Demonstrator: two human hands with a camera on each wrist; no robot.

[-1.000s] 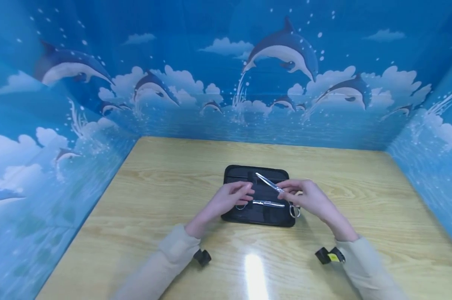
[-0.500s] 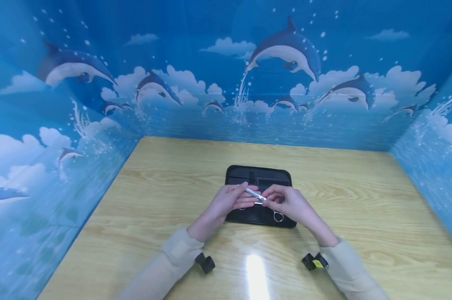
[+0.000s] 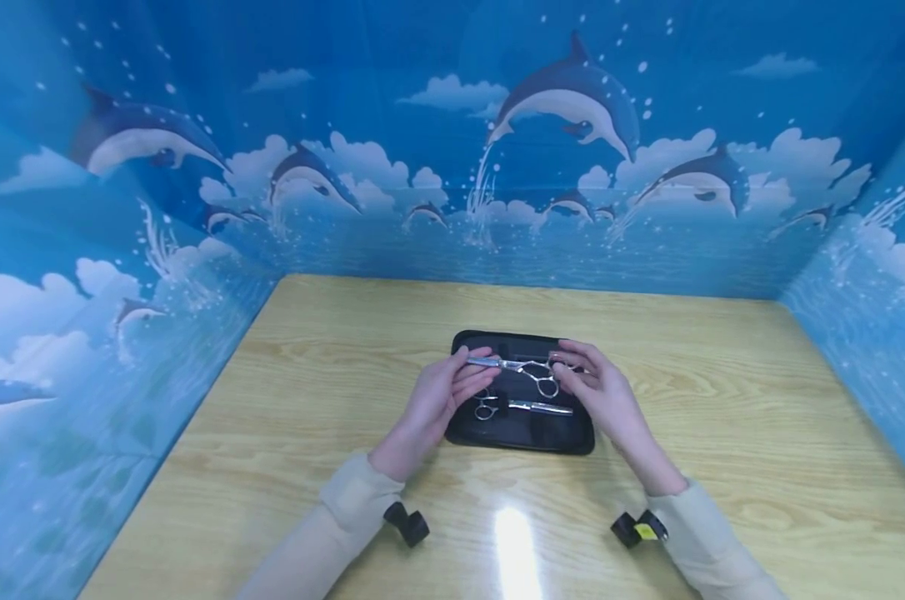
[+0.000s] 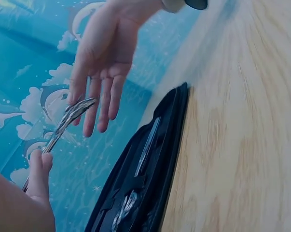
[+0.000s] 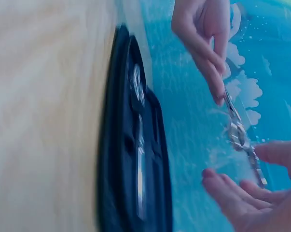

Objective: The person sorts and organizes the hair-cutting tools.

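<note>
Silver scissors (image 3: 531,368) are held above a black zip case (image 3: 467,433), blades to the left and finger rings to the right. My left hand (image 3: 437,392) pinches the blades between thumb and fingers. My right hand (image 3: 602,392) is at the rings, its fingers loosened and spread; in the right wrist view its thumb (image 5: 278,153) lies right at the handle. A second pair of silver scissors (image 3: 540,407) lies in the near half of the case under a strap, rings to the left. In the left wrist view the held scissors (image 4: 68,121) hang clear of the case.
The case lies spread flat on a wooden table (image 3: 332,350), its far half showing dark pockets. Blue dolphin-printed sheeting (image 3: 452,167) walls the table's back and sides. A small black camera (image 3: 407,525) sits at the left wrist, another camera (image 3: 638,528) at the right.
The right hand brought the scissors leftward and the left hand took the blades. The scissors are now nearly level, and the right fingers have loosened at the rings.
</note>
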